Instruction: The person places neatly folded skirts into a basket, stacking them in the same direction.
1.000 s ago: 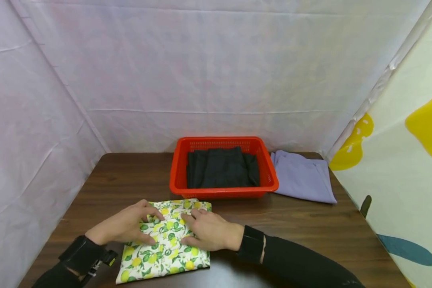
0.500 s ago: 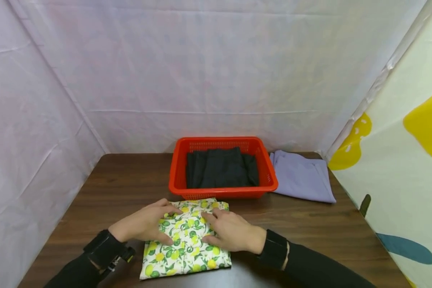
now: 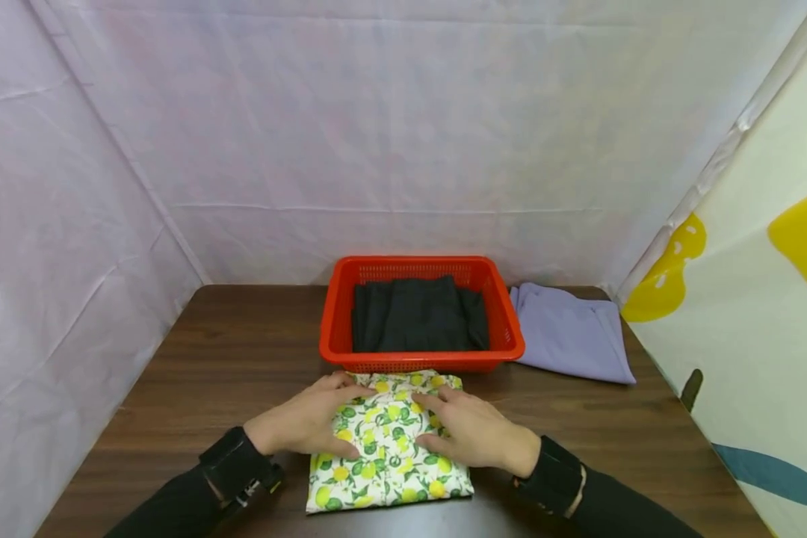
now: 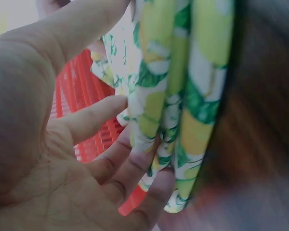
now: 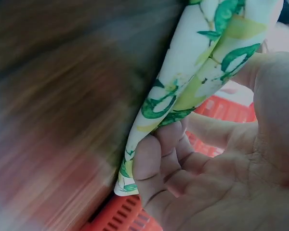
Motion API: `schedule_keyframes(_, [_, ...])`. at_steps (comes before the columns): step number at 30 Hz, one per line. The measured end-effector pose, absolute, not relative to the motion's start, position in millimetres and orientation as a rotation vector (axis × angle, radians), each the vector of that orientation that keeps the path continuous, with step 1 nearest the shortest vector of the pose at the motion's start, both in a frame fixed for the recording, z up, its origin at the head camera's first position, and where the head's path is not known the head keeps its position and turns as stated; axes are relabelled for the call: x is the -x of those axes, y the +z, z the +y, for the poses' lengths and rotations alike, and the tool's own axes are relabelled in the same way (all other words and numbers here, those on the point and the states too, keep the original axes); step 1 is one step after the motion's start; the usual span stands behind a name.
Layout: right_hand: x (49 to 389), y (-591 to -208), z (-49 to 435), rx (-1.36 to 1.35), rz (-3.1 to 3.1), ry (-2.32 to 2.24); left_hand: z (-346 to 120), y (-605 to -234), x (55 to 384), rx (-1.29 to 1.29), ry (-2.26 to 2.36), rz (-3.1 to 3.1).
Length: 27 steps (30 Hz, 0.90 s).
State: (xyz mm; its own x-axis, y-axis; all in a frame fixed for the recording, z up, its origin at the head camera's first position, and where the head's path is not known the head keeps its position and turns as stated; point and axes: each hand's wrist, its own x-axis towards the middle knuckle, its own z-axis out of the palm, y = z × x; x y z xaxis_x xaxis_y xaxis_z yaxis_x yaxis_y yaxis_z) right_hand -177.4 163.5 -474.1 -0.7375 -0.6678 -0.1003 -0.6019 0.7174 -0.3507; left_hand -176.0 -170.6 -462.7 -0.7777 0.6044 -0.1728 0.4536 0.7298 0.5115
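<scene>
A folded white cloth [image 3: 393, 456] with a yellow lemon and green leaf print lies on the table, just in front of the red basket. On its left edge, my left hand [image 3: 312, 418] grips it, thumb and forefinger over the top. My right hand [image 3: 477, 430] holds the opposite edge in the same way. In the left wrist view, fingers [image 4: 118, 180] press into the stacked folds of the cloth [image 4: 154, 96]. Curled fingertips [image 5: 147, 156] meet the folded side of the cloth [image 5: 197, 72] in the right wrist view.
The red plastic basket [image 3: 422, 359] stands at the back middle with folded dark cloth [image 3: 420, 314] inside. Right of it lies a folded lavender cloth [image 3: 571, 329]. White sheeting [image 3: 390, 134] rises behind the brown wooden table [image 3: 242, 336], and a printed sheet [image 3: 760, 359] hangs at the right.
Both hands have slid the lemon-print cloth to the right across the table, from left of the basket to in front of it. The basket and lavender cloth have stayed put.
</scene>
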Motion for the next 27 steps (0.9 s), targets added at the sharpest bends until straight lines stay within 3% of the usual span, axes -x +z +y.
schedule_keyframes(27, [172.8, -471.2, 206.4, 0.825, 2.752, -0.600, -147.8, -460.7, 163.1, -0.876, 0.777, 2.600])
